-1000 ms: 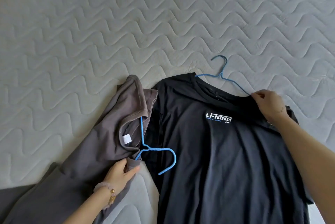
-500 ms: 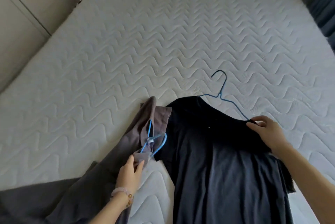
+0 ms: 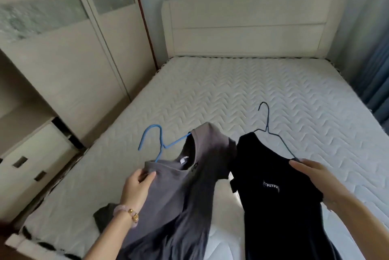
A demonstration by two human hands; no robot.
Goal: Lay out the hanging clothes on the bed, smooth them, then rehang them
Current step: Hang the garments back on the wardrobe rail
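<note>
Grey beside black: the grey shirt [image 3: 189, 177] and the black shirt [image 3: 273, 167] are hanging above the near edge of the bed [image 3: 231, 91], tails trailing on it. Your left hand [image 3: 136, 188] is pinching the grey shoulder; your right hand [image 3: 315, 181] is gripping the black one. You are holding cloth, not wire, so the pale blue hanger [image 3: 156, 140], sitting skewed, could slip out, and the dark hanger [image 3: 267, 127] too.
</note>
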